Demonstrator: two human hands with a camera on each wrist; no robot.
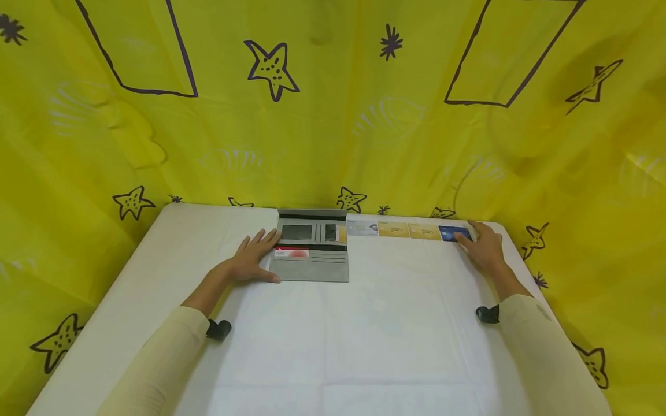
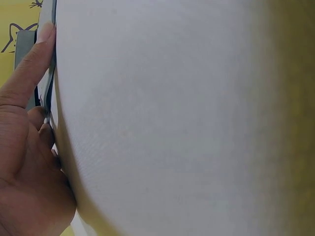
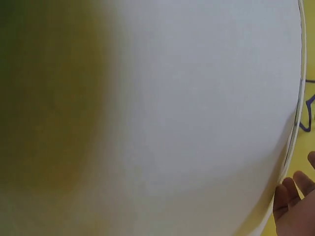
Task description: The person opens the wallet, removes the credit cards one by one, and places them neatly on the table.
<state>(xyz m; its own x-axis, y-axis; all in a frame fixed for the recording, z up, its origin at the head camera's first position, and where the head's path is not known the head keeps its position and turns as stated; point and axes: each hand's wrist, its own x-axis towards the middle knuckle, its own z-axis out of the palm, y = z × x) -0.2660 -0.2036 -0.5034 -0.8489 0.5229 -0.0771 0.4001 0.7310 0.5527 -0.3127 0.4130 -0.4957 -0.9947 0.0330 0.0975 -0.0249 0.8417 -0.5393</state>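
Table (image 1: 364, 346) white-clothed, yellow starred backdrop (image 1: 333, 115); left hand (image 1: 253, 257) flat on wallet (image 1: 312, 254), right hand (image 1: 484, 245) flat touching blue card (image 1: 451, 233).

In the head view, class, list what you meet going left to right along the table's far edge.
Left hand → open grey card wallet → pale silver card → two gold cards → dark blue card → right hand.

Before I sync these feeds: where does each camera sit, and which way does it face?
Head: above, facing forward and down at the white table, grey wallet, card row, both hands, sleeves.
Left wrist: low, looking along the tablecloth; left hand against the wallet's edge.
Right wrist: low over the cloth; only right fingers show.
All three share the table.
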